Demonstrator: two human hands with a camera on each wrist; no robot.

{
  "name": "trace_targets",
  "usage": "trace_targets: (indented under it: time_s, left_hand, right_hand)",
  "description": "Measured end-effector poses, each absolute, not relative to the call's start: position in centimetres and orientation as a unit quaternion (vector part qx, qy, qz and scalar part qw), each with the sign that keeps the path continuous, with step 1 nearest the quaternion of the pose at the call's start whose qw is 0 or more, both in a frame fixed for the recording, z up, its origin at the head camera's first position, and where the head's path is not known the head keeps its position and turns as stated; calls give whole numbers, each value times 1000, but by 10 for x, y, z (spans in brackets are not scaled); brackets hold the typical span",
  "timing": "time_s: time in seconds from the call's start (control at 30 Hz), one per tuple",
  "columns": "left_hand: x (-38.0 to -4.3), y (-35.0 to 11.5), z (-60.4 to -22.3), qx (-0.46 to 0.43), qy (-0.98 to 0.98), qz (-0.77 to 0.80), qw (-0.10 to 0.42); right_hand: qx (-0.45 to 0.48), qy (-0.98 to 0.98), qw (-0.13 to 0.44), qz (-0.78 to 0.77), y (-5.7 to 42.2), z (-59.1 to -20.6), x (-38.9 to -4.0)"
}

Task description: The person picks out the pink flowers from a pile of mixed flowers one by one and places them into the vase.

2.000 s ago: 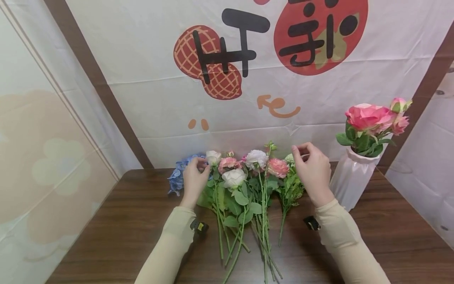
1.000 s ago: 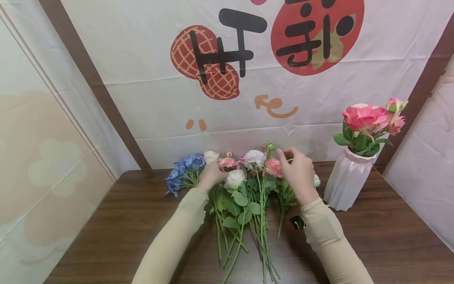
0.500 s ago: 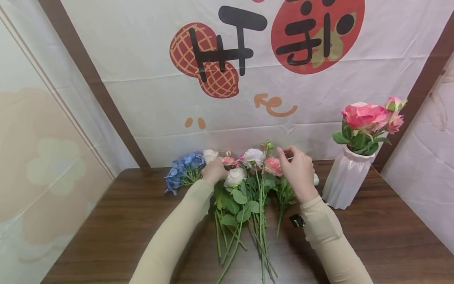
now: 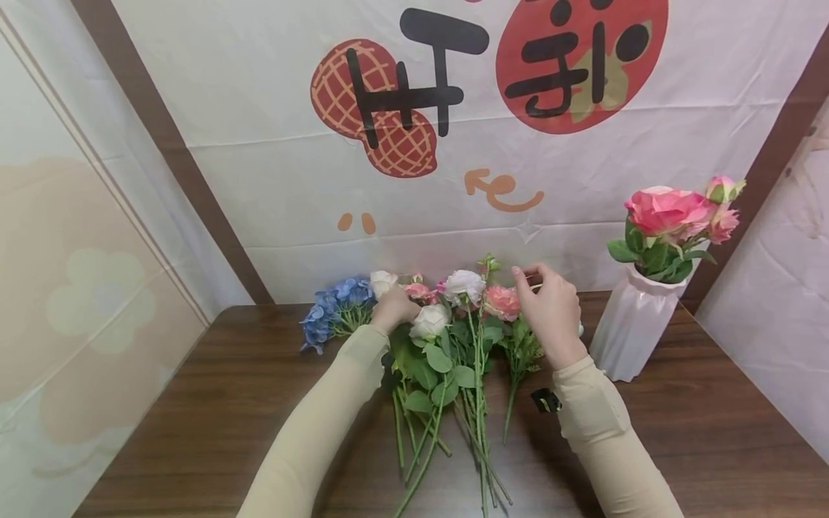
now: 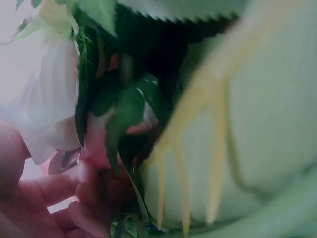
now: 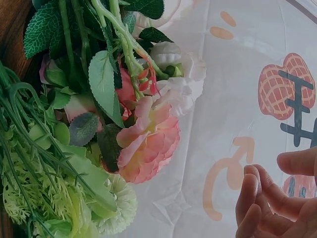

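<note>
A: How are the flowers laid out?

B: On the brown table: blooms to the far side, green stems toward the near edge. From left to right along the row: blue flower cluster, small white rose, ruffled white flower, coral flower. A larger white rose lies nearer, at the middle.

A: And the left hand?

B: Left hand: among the blooms, between the blue cluster and the larger white rose. Its fingers bend in beside a pink bloom partly covered by leaves; whether they pinch it, I cannot tell.

A: The right hand?

B: Right hand: raised just right of the coral flower, apart from it. Fingers loosely bent and close together, a gap between thumb and fingertips, holding nothing. Below it, to the left, lies a feathery green sprig.

A: What stands at the far right?

B: A white fluted vase, upright, bearing pink flowers with green leaves. Behind everything hangs a pale cloth printed with a red peanut and black strokes.
</note>
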State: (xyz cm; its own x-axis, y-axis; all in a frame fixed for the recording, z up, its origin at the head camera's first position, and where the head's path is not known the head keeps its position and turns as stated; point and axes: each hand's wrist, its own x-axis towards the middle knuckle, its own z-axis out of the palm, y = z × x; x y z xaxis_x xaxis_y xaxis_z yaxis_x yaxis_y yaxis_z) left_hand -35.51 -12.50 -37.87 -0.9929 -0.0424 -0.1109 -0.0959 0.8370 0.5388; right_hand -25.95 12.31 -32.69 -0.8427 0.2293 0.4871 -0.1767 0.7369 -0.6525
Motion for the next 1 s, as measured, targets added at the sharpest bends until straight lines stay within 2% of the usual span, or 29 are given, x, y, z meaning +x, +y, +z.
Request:
trace_targets:
  time_s: [0.43, 0.77, 1.0]
  left_hand:
    - [-353, -123, -379, -37, 916, 397, 47]
    - [-350, -124, -378, -64, 832, 541, 103]
    - [-347, -127, -378, -73, 829, 543, 114]
  right_hand:
    - [-15, -893, 268, 360, 123, -328, -260]
    - [-16, -892, 266, 364, 124, -327, -259]
    - [-15, -892, 268, 365, 124, -326, -258]
